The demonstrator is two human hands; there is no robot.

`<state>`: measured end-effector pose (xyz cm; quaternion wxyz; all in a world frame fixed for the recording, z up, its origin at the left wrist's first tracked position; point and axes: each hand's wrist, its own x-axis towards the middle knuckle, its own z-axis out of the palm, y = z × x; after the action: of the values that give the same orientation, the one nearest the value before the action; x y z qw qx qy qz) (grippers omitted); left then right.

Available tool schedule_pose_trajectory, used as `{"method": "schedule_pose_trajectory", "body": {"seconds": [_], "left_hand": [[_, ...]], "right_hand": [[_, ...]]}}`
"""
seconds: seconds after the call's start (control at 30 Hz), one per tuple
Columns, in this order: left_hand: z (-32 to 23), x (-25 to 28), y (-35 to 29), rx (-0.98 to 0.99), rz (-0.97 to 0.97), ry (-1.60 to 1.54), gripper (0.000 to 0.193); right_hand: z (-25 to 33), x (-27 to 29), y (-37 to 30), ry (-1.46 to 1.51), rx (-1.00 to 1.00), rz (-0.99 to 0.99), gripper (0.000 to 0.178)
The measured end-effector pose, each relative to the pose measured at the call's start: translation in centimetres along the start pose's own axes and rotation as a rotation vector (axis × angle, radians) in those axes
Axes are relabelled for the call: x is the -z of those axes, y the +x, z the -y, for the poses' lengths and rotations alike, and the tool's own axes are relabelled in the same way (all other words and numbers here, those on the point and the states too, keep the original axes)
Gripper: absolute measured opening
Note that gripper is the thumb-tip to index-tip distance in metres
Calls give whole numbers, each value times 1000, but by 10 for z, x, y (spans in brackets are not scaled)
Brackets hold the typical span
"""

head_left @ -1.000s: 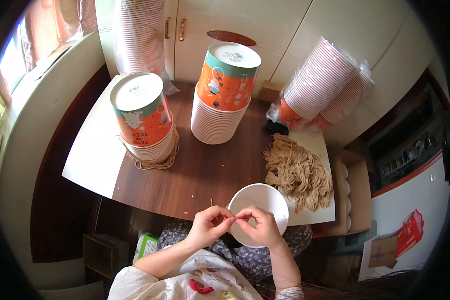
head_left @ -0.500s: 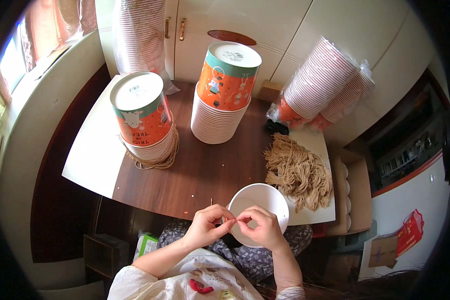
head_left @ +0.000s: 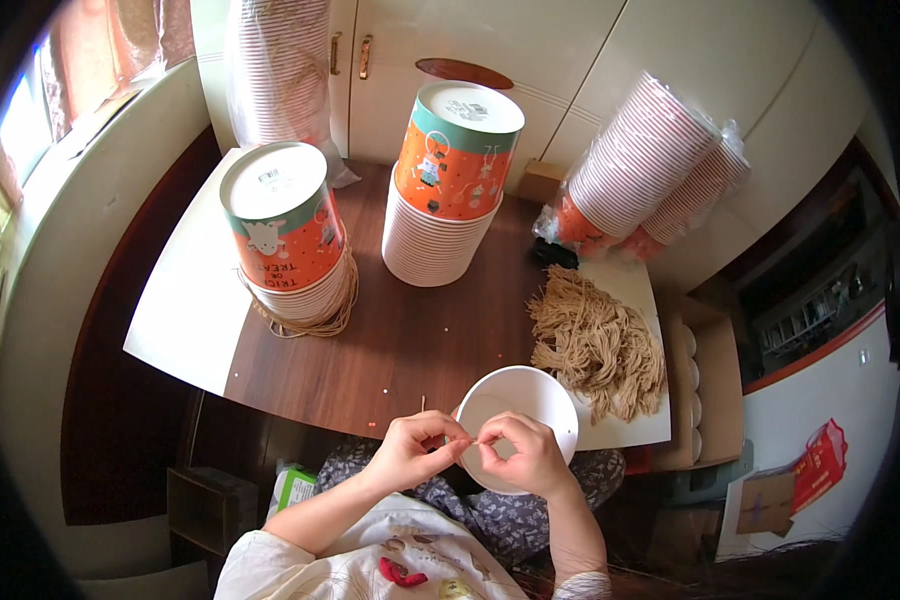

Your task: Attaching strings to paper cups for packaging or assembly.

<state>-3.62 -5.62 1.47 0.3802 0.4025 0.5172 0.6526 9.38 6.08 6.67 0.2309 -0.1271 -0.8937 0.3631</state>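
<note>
A white paper bucket (head_left: 547,393) stands in my lap at the table's front edge, its mouth facing up. Over its near left side, my left hand (head_left: 420,450) and my right hand (head_left: 523,455) meet, each closed in a pinch of thumb and forefinger. A short bit of tan cord (head_left: 474,443) shows between the fingertips; most of it is hidden. Another thin tan end (head_left: 423,404) sticks up beside the left hand. To the right of the bucket lies a heap of tan cords (head_left: 600,340).
Two stacks of upturned orange-and-green paper buckets, a left one (head_left: 288,235) ringed with cords and a middle one (head_left: 453,160), stand on the brown table (head_left: 400,340). Bagged bucket stacks (head_left: 640,160) stand at the back right, another (head_left: 280,80) at back left. An open carton (head_left: 715,380) sits right.
My fingertips have drawn slightly apart, and more of the tan cord shows between them. The bucket and the stacks stay put.
</note>
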Motion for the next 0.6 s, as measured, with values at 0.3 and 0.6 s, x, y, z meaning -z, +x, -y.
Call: {"method": "schedule_pose_trajectory", "body": {"seconds": [0.3, 0.6], "left_hand": [[-9, 1, 4, -96, 13, 209, 8], [-18, 4, 4, -155, 32, 338, 7]], "right_hand": [[1, 2, 1, -30, 38, 25, 20], [-2, 2, 0, -22, 23, 28, 16]]}}
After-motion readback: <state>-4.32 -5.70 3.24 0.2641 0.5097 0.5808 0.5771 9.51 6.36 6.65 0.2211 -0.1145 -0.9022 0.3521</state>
